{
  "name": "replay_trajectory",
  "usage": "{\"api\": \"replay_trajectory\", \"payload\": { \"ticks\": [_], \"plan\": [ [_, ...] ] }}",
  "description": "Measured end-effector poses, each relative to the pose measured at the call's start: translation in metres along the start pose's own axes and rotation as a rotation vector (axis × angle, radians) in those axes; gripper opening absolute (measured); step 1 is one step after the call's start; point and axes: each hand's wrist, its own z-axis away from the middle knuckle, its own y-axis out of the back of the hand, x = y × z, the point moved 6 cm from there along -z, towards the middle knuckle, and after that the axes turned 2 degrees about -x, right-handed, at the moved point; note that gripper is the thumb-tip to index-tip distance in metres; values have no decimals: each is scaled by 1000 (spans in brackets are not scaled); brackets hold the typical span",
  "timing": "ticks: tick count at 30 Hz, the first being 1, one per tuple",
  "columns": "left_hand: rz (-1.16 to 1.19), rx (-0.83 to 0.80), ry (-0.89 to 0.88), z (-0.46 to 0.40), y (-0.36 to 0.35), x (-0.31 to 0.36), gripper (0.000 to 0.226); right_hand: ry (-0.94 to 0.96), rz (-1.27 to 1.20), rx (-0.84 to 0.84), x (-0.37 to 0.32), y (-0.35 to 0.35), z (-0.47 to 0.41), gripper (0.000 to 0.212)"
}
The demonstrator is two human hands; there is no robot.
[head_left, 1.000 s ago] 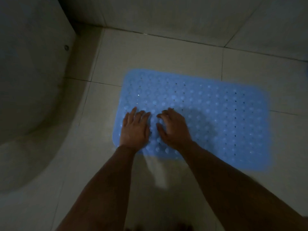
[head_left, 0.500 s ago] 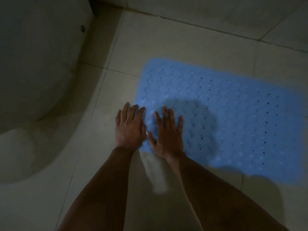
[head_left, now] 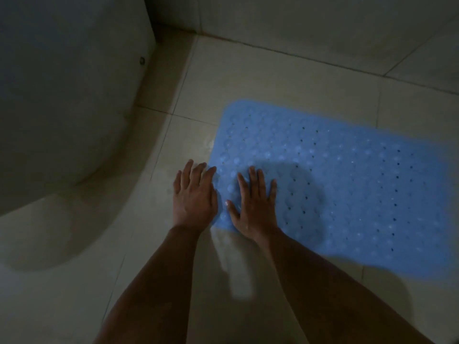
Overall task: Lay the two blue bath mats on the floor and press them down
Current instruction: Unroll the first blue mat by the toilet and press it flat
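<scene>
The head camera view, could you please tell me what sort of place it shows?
Most likely a bathroom: a pale tiled floor, a blue perforated bath mat lying on it, and a large white rounded fixture at the left, perhaps a tub or toilet base.

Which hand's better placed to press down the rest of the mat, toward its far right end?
Right, probably. The right hand lies flat on the blue mat, with the unpressed stretch on its side. The left hand sits at the mat's left edge, mostly over the floor tile.

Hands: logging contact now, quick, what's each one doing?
Left hand: open, flat at the mat edge.
Right hand: open, flat on the mat.
</scene>
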Motion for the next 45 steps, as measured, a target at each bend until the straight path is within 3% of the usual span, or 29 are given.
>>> {"api": "replay_trajectory", "payload": {
  "ticks": [3, 7, 16, 24, 45],
  "plan": [
    [-9, -20, -3, 5, 7, 5, 51, -19, -85, -37, -2, 14, -6, 72],
    [16, -60, -43, 5, 5, 24, 56, 6, -181, 44, 11, 56, -13, 67],
    [-86, -216, -191, -5, -60, 45, 68, 5, -184, 107, 50, 72, -25, 54],
    [-148, -167, -179, -6, -79, 51, 84, 87, -146, 245, 56, 59, -25, 41],
    [-196, -153, -166, -8, -82, 47, 91, 76, -178, 247, 62, 54, -22, 38]
  ]
}}
